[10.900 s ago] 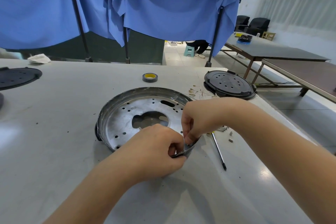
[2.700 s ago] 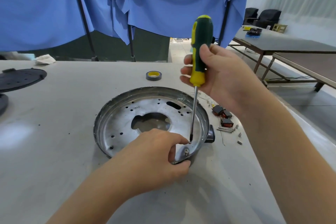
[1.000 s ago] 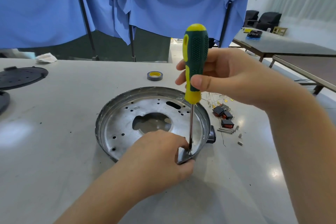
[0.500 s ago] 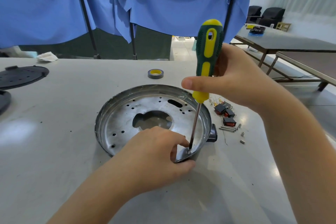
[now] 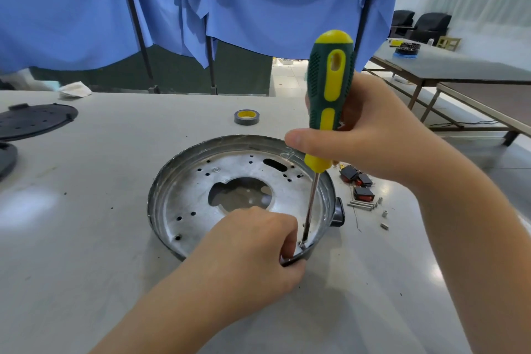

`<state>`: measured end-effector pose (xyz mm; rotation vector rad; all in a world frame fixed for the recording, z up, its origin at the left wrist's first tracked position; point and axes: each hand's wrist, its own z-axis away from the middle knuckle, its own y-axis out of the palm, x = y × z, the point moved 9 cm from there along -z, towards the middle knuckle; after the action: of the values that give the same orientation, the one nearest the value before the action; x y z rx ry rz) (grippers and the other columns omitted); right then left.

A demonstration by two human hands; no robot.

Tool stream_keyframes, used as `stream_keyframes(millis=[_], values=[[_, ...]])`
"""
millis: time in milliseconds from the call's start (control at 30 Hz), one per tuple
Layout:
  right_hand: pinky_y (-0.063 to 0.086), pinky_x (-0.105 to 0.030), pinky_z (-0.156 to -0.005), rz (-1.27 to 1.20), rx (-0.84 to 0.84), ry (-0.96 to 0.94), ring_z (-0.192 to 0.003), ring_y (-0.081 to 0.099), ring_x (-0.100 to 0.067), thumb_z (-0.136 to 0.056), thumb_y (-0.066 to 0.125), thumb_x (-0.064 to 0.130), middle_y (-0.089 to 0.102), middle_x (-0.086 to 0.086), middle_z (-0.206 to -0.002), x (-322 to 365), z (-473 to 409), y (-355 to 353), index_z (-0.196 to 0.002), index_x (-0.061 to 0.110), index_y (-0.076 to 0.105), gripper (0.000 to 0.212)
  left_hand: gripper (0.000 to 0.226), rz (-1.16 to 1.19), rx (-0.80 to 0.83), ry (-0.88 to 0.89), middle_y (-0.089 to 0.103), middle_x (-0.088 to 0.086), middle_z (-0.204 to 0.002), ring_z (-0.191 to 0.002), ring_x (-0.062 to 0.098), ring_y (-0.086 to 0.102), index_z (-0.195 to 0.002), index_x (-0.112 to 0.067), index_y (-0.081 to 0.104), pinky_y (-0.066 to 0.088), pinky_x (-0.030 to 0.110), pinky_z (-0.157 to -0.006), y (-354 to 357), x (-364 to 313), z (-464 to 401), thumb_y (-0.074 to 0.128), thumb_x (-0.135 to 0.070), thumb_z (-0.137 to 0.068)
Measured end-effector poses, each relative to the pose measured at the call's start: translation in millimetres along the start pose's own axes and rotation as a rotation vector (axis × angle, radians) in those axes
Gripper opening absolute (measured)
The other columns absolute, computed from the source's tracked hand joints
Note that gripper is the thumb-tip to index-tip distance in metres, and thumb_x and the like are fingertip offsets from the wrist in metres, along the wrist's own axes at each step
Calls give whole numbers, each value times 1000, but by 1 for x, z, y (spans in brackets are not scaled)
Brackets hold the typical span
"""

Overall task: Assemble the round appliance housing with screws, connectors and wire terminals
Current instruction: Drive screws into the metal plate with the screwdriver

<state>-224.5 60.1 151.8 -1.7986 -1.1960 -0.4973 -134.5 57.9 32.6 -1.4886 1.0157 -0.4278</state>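
Observation:
A round metal housing [image 5: 201, 198] with several holes and a big middle cutout lies on the grey table [image 5: 86, 253]. My left hand [image 5: 253, 253] grips the housing's near rim, its fingers curled over the edge. My right hand [image 5: 362, 135] holds a green and yellow screwdriver [image 5: 329, 89] almost upright. The shaft's tip sits on a screw [image 5: 302, 244] at the near rim, right beside my left fingers. A black part [image 5: 339, 211] sticks out from the housing's right side.
Red and black switches [image 5: 363, 194], loose screws and spacers [image 5: 370, 207] and thin wires lie right of the housing. A roll of tape [image 5: 246, 117] sits behind it. Black round covers [image 5: 34, 121] lie at the far left. Blue cloth hangs behind; other tables stand at the right.
Over the last second the screwdriver handle turned in my right hand, with the tip staying on the screw at the rim. My left hand kept its hold on the housing.

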Motion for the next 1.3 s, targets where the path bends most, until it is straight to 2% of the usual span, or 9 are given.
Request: stream_keyframes(millis=[333,467,633,833,967,1033,1100,1200,1300], values=[[44,-11,-51,40,-53,55,-50,49,1,-79,78,14,46,13,-55,-11,-2,-8,-75,17,51,27,40,-34,-22,-40,45,-11,-57,-58,3,42,-60,-26,38,25,18,-51,-2,4,-1,59,-53,-81],[44,-11,-50,50,-75,63,-48,51,-1,-78,78,18,47,7,-57,-10,-3,-6,-75,17,50,28,39,-19,-7,-40,45,-11,-56,-57,2,42,-60,-27,39,25,17,-51,-2,6,-1,60,-53,-80],[47,-15,-47,90,-151,109,-47,54,-5,-75,80,26,51,-2,-59,-15,-2,-16,-76,4,50,38,37,-8,-22,-42,48,-11,-58,-61,2,45,-61,-27,41,25,16,-50,-3,7,0,59,-54,-79],[48,-16,-45,93,-270,120,-47,59,-5,-77,78,29,59,6,-57,-17,0,-37,-80,4,53,36,37,-6,-39,-39,48,-11,-60,-62,2,45,-63,-27,42,27,16,-51,-4,6,1,58,-55,-80],[50,-11,-54,128,-438,148,-56,56,0,-81,74,34,55,6,-65,-23,6,-61,-89,1,56,39,46,90,-37,-74,56,-14,-64,-69,-1,50,-67,-27,51,30,16,-53,-9,10,1,55,-73,-72],[51,-14,-54,61,-537,229,-58,55,-5,-83,69,31,53,0,-70,-35,11,-76,-90,4,55,31,54,162,-29,-92,58,-17,-66,-65,0,51,-67,-25,55,34,20,-53,-12,12,0,48,-79,-70],[48,-19,-45,-164,-575,381,-49,52,-9,-86,62,20,51,4,-61,-59,20,-86,-85,12,51,13,53,255,-35,-109,56,-18,-59,-56,2,48,-65,-22,55,33,23,-53,-15,14,-3,47,-73,-78],[31,-16,-30,-378,-442,693,-36,37,-7,-90,55,14,45,6,-50,-102,38,-76,-78,12,42,17,39,333,-15,-148,56,-24,-56,-51,0,47,-68,-24,58,30,17,-49,-16,21,-7,51,-58,-85],[24,-15,-27,-385,-311,905,-33,31,-5,-90,60,19,45,4,-52,-141,65,-49,-80,10,44,21,18,328,51,-154,61,-30,-71,-57,-4,53,-77,-33,63,31,11,-50,-10,24,-11,58,-49,-85]])
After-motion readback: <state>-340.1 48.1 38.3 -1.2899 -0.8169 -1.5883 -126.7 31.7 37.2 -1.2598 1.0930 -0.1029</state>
